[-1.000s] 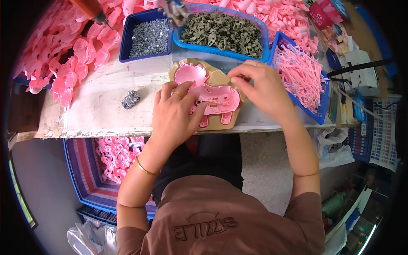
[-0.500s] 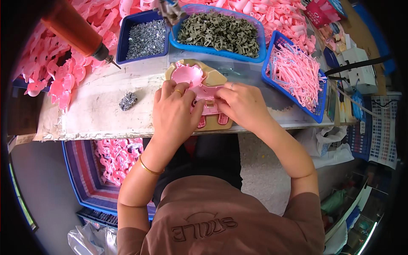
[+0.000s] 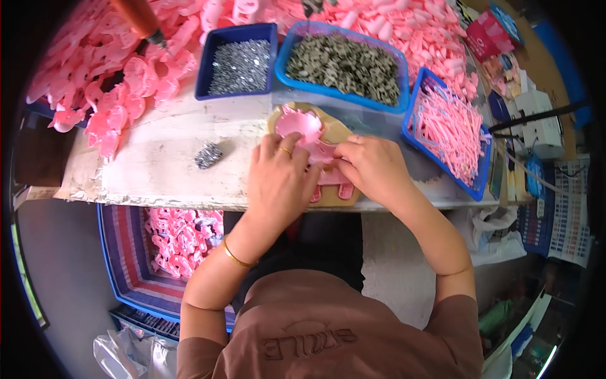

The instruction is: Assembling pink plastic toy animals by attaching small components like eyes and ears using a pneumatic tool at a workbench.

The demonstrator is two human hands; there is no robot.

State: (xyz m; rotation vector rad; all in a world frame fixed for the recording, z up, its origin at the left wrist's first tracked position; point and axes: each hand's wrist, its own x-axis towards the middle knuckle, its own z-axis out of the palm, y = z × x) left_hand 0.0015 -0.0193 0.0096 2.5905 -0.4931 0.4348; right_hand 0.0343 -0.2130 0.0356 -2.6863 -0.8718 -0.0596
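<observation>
Lying in the tan holder [image 3: 336,131], the pink shell [image 3: 300,125] is slanted upper left to lower right. Left edge is covered by the left hand [image 3: 279,177], thumb and fingers apart; right side is met by the right hand [image 3: 372,167], grip can't be told.

The left fingers [image 3: 291,143] and right fingers [image 3: 348,150] hide the middle of the pink shell [image 3: 300,126]. The upper edge cuts off the orange tool [image 3: 136,18] and a blurred metal piece [image 3: 312,6], possibly a fitting. Silver bits [image 3: 240,66] are too small to tell singly.
</observation>
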